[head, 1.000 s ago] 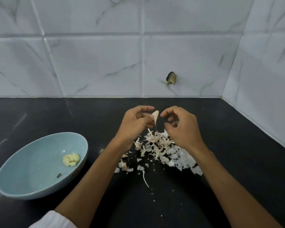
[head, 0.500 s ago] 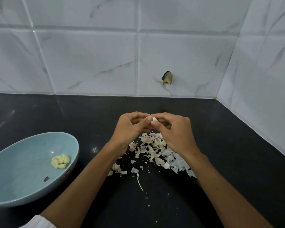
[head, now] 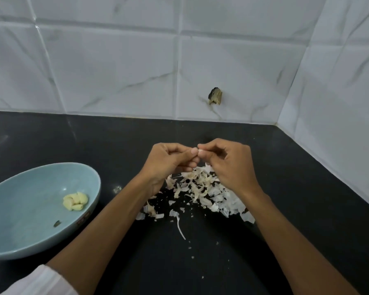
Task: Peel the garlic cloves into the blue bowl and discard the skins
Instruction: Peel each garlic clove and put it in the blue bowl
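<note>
Both hands meet above the black counter, pinching one garlic clove [head: 199, 150] between their fingertips; only a pale sliver of it shows. My left hand [head: 168, 161] holds it from the left with fingers curled, and my right hand [head: 228, 162] pinches it from the right. Below the hands lies a pile of papery garlic skins [head: 202, 190]. The blue bowl [head: 19, 211] sits at the left with several peeled cloves [head: 75, 201] inside and a small dark scrap near its rim.
The black counter [head: 285, 188] runs back to white tiled walls at the rear and right, meeting in a corner. A dark chipped spot [head: 215, 96] marks the rear wall. Loose skin crumbs [head: 180, 227] trail toward the front.
The hands closed together around the clove, which stuck up in plain sight a second ago and is now nearly hidden. The view shifted slightly, so the bowl sits further left.
</note>
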`<control>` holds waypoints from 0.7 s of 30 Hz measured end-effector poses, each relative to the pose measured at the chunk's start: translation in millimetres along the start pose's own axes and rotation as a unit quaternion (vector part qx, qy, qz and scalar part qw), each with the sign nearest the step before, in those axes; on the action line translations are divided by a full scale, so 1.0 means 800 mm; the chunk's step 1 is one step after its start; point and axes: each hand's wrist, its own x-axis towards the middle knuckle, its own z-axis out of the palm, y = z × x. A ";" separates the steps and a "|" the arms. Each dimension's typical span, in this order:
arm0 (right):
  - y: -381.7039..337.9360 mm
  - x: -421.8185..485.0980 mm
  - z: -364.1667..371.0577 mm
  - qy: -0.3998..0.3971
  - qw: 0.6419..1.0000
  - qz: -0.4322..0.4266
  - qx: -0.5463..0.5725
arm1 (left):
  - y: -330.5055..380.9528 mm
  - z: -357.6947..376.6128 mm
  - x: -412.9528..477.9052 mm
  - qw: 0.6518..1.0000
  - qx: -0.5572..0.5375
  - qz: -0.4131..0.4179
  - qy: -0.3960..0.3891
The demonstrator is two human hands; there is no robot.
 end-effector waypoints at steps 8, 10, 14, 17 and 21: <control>-0.034 -0.058 -0.014 -0.104 0.989 -0.038 -0.097 | 0.001 -0.006 0.002 0.997 0.015 0.021 0.072; -0.040 -0.080 -0.017 -0.140 0.975 -0.082 -0.152 | 0.000 -0.003 0.001 0.998 0.011 0.018 0.067; -0.045 -0.114 -0.008 -0.211 0.943 -0.121 -0.228 | 0.000 -0.002 0.001 0.998 0.000 0.018 0.064; -0.053 -0.088 -0.026 -0.159 0.949 -0.147 -0.229 | 0.000 -0.002 -0.001 0.998 -0.006 0.018 0.058; -0.056 -0.099 -0.021 -0.149 0.948 -0.140 -0.244 | 0.003 -0.002 0.002 0.998 -0.009 0.017 0.056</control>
